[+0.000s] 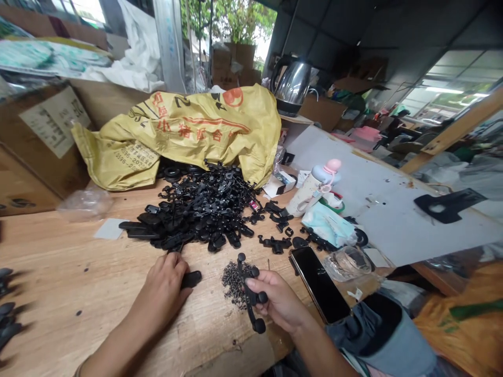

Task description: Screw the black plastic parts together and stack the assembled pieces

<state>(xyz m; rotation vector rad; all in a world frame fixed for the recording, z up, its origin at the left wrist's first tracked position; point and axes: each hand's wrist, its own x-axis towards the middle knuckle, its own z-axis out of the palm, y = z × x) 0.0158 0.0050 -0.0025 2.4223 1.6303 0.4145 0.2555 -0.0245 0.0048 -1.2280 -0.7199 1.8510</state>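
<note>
Your right grip [278, 299] pinches a black knobbed bracket [250, 299].
Small dark bits [231, 283] lie on the desk [113, 272] just left of that grip. Your left grip [164, 285] curls at a black piece [192, 278]; whether it's pinched, I cannot tell. A heap of black parts [208, 204] sits just beyond it.

Left of one phone [320, 285]: two hands [165, 280] showing, right hand [275, 297] holding one bracket [250, 299]. Beyond it: one bottle [303, 192], one kettle [294, 86] standing.

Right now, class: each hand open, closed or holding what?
Left hand: curled by a black piece, grip unclear.
Right hand: closed, holding knobbed black part.
</note>
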